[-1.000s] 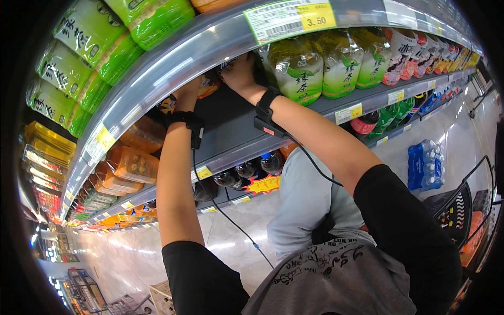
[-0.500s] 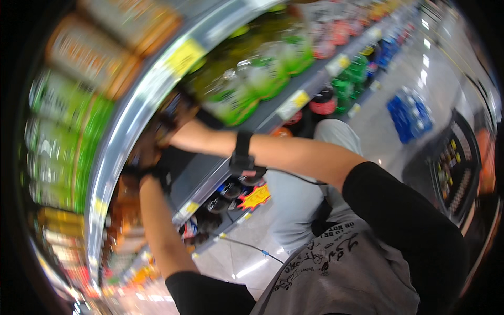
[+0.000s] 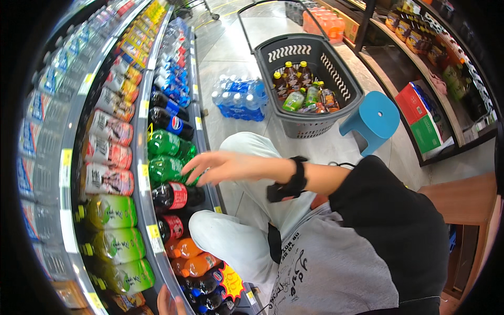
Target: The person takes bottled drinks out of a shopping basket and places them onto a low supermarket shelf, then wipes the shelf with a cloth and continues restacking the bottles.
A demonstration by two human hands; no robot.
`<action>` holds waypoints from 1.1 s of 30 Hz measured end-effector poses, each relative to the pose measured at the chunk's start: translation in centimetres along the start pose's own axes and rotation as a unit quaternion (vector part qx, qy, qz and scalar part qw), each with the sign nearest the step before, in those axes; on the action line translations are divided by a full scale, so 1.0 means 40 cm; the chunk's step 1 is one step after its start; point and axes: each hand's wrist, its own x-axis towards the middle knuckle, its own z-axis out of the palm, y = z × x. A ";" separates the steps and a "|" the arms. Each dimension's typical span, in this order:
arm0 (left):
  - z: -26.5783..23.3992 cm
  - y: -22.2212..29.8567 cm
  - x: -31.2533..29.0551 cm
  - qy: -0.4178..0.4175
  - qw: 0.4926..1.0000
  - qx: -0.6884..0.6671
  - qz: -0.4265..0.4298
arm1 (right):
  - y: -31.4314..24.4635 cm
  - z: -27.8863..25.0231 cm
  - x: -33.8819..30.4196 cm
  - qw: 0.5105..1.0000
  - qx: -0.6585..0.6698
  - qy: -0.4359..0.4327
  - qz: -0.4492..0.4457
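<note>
Right hand (image 3: 223,167) now low, fingers spread and loose, gripping nothing; fingertips touch the green soda bottles (image 3: 167,169) on the lower shelf at its 9 o'clock. A second ago both hands were up inside the upper shelf among the green tea bottles (image 3: 107,212). Left hand (image 3: 167,303) now only fingertips at the bottom edge, at 6 o'clock; grip cannot be told. Grey basket (image 3: 310,79) of bottles on the floor at 1 o'clock, blue stool (image 3: 374,119) beside it.
</note>
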 end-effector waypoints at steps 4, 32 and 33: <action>0.202 0.180 0.191 -0.080 0.996 0.015 -0.036 | -0.069 -0.210 -0.234 0.981 0.001 0.192 0.015; 0.861 0.611 0.776 -0.295 0.903 0.008 0.311 | -0.359 -0.721 -0.568 0.855 -0.234 0.450 0.111; 0.897 0.637 0.801 -0.298 0.896 0.008 0.329 | -0.363 -0.759 -0.551 0.841 -0.262 0.457 0.121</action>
